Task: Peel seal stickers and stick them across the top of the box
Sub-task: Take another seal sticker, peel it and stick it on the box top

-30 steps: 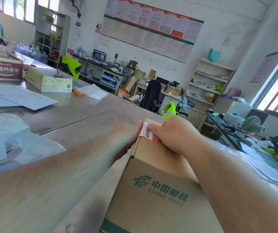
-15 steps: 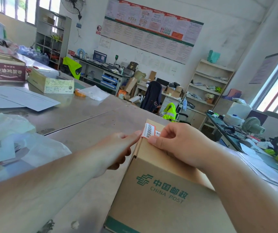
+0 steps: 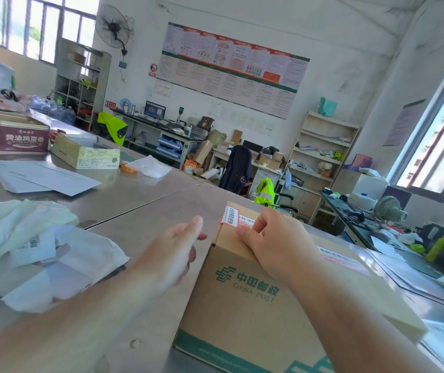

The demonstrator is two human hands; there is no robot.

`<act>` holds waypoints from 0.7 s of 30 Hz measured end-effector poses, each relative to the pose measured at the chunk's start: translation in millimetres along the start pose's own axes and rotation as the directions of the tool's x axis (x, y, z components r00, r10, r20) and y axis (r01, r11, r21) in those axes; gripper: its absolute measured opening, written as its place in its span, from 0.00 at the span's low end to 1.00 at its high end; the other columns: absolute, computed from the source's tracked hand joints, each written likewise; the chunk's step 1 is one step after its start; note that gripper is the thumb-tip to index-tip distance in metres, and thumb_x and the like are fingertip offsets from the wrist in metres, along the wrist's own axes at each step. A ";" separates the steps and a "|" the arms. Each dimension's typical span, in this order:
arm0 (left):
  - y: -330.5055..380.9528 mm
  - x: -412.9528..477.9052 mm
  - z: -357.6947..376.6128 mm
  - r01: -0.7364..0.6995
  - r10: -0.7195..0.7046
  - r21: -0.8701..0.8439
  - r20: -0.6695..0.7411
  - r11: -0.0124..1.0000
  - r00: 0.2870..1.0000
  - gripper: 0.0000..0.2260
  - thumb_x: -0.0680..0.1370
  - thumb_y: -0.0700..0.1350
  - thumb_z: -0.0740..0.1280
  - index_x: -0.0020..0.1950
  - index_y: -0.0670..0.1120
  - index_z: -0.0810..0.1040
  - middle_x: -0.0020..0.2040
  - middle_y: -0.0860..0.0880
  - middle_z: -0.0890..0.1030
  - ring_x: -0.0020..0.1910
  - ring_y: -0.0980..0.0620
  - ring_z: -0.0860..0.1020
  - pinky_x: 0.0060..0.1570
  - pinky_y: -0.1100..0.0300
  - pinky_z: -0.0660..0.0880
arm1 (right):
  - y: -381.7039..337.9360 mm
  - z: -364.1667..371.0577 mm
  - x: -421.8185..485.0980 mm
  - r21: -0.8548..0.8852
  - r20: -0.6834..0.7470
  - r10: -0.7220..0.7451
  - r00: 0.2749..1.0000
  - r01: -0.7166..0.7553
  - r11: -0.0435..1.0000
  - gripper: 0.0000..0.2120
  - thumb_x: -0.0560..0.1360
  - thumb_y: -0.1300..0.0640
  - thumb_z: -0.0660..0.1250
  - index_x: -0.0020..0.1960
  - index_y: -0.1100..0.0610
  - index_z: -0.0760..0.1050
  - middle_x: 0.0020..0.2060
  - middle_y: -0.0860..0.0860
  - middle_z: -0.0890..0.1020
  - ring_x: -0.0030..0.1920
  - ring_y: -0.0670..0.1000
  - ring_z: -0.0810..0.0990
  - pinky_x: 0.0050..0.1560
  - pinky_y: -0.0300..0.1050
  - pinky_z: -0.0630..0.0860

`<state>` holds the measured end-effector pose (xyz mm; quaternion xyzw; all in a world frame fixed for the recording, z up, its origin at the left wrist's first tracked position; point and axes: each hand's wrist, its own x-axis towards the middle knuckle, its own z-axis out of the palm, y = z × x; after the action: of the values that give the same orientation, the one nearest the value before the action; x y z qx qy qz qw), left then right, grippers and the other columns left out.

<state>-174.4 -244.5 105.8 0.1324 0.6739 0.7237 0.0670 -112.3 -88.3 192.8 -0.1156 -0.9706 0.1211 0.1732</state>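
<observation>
- A grey metal table (image 3: 140,200) is carrying everything, with a seam running across its top.
- A cardboard box (image 3: 242,305) is sitting at the near edge.
- Crumpled white bags (image 3: 27,246) are lying to the left of it.
- White papers (image 3: 43,179) are lying flat further back.
- A red tin (image 3: 14,135) and an open pale carton (image 3: 86,154) are standing behind them.
- An orange tape roll (image 3: 128,166) is resting beside the carton, next to a white plastic sheet (image 3: 148,165).
</observation>
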 end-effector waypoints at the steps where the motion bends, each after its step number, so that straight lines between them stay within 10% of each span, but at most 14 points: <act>1: -0.1 -4.0 -1.8 -0.008 0.008 0.010 -0.004 1.000 1.000 0.20 0.80 0.62 0.55 0.53 0.49 0.77 0.26 0.54 0.65 0.22 0.56 0.62 0.24 0.62 0.57 | 0.4 -1.1 -5.6 0.011 -0.011 0.003 1.000 -0.003 1.000 0.13 0.78 0.38 0.64 0.46 0.48 0.72 0.47 0.46 0.76 0.45 0.47 0.72 0.37 0.43 0.66; 21: -22.8 -122.8 53.1 0.068 -0.066 -0.018 0.106 0.998 0.992 0.22 0.81 0.62 0.55 0.46 0.44 0.76 0.25 0.53 0.62 0.21 0.55 0.57 0.24 0.63 0.54 | 70.0 23.6 -157.6 0.227 -0.221 0.147 0.964 -0.096 0.969 0.15 0.76 0.41 0.67 0.38 0.49 0.72 0.42 0.45 0.75 0.41 0.41 0.71 0.37 0.31 0.63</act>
<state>-43.8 -225.6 73.8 0.1469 0.6658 0.7202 0.1281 35.9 -68.8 103.5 -0.1694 -0.9153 0.2207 0.2911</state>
